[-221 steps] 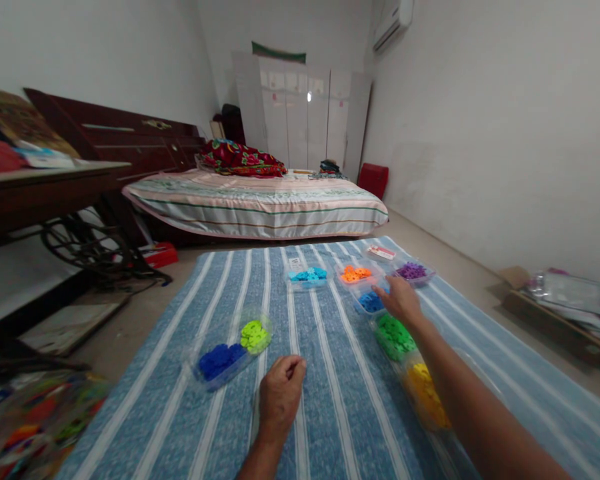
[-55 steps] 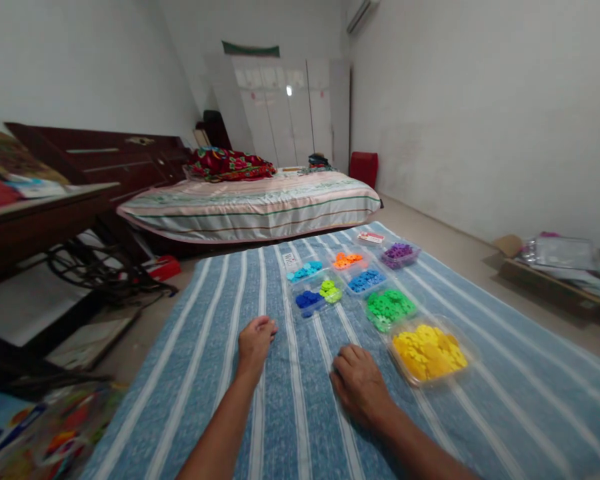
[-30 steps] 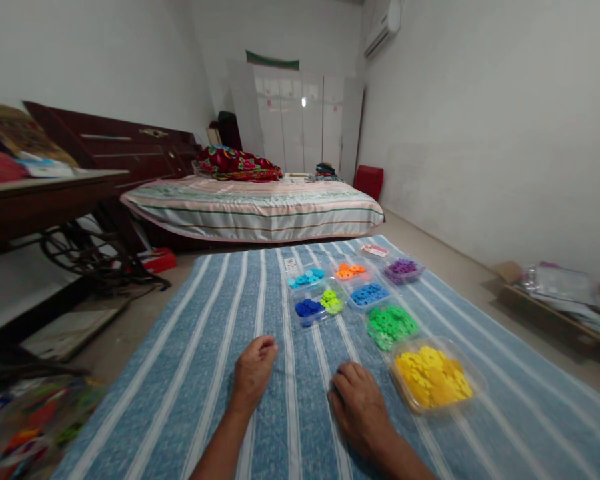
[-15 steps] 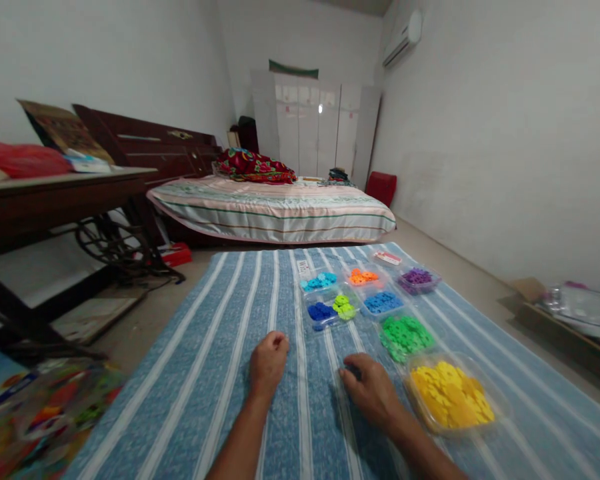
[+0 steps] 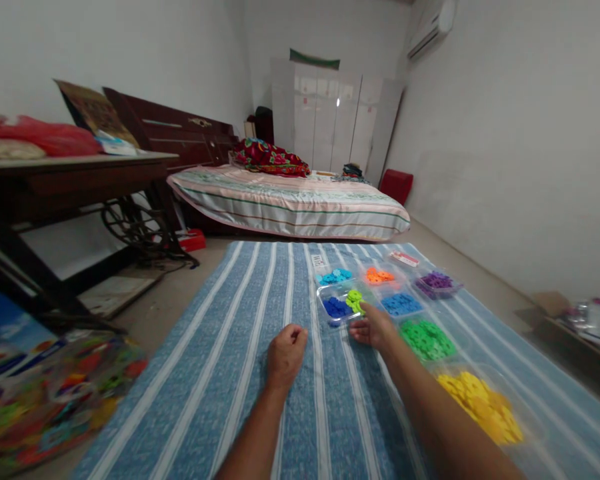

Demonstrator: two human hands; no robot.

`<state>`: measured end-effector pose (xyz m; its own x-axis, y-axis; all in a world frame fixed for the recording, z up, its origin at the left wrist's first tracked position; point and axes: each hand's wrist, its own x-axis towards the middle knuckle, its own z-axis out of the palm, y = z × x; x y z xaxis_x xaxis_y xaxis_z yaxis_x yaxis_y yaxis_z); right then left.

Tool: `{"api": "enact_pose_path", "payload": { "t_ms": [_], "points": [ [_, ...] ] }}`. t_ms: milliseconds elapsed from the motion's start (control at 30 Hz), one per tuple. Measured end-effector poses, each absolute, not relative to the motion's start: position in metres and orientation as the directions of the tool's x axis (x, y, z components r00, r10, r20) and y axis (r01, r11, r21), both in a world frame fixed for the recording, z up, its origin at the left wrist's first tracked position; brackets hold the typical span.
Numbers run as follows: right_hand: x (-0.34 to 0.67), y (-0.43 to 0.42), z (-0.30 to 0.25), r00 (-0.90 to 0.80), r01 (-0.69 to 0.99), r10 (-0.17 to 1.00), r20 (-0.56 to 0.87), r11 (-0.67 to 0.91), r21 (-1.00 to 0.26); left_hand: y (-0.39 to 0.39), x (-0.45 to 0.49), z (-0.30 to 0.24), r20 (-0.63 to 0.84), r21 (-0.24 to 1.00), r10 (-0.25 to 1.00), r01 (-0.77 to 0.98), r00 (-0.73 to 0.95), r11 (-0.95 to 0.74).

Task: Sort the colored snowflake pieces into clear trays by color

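Observation:
My left hand (image 5: 286,357) rests on the striped cloth with its fingers curled in, and nothing shows in it. My right hand (image 5: 373,327) is at the near right corner of a clear plastic box (image 5: 337,321), its fingers stretched out and apart. I cannot tell whether the thumb touches the lime green pieces (image 5: 355,300) in that box. Dark blue pieces (image 5: 337,307) lie in its left part. Right of the hand are a box of blue flower-shaped pieces (image 5: 401,304) and one of green pieces (image 5: 427,339). Yellow pieces (image 5: 483,407) fill a larger box beyond my right forearm.
Light blue pieces (image 5: 335,276), orange pieces (image 5: 379,275) and purple pieces (image 5: 436,281) sit in boxes farther back, near a clear lid with a red label (image 5: 404,259). A bed (image 5: 290,207) stands past the table. Bags of colourful pieces (image 5: 65,400) lie at the left.
My right hand has moved forward from the bare cloth to the box of dark blue and lime green pieces, its fingers straightening. My left hand stays curled on the cloth. The view has turned slightly left.

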<state>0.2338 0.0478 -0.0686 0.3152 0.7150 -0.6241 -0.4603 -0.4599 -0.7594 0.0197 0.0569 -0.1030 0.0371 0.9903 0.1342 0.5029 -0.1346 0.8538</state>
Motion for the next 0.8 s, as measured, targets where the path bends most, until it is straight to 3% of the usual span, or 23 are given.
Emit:
{"api": "enact_pose_path", "payload": {
  "t_ms": [133,300,500,633,800],
  "points": [
    [0.229,0.046,-0.065,0.364,-0.428,0.727,-0.583,-0.426,-0.797,0.057,0.020,-0.104,0.123,0.901,0.992,0.419,0.002,-0.113],
    [0.211,0.023,-0.064,0.475,-0.349,0.781,-0.405,-0.255,-0.902,0.058,0.019,-0.105,0.048,0.981,0.999,0.189,-0.021,-0.043],
    [0.190,0.005,-0.079,0.535,-0.014,0.844,0.037,0.052,-0.999,0.062,0.022,-0.104,-0.017,0.992,0.999,-0.122,-0.045,0.012],
    [0.181,-0.005,-0.089,0.523,0.232,0.826,0.210,0.098,-0.968,0.062,0.022,-0.104,-0.092,0.973,0.995,-0.218,-0.038,0.082],
    [0.179,-0.019,-0.089,0.472,0.526,0.783,0.406,0.119,-0.842,0.058,0.020,-0.100,-0.108,0.967,0.994,-0.229,0.018,0.110]
  ]
}}
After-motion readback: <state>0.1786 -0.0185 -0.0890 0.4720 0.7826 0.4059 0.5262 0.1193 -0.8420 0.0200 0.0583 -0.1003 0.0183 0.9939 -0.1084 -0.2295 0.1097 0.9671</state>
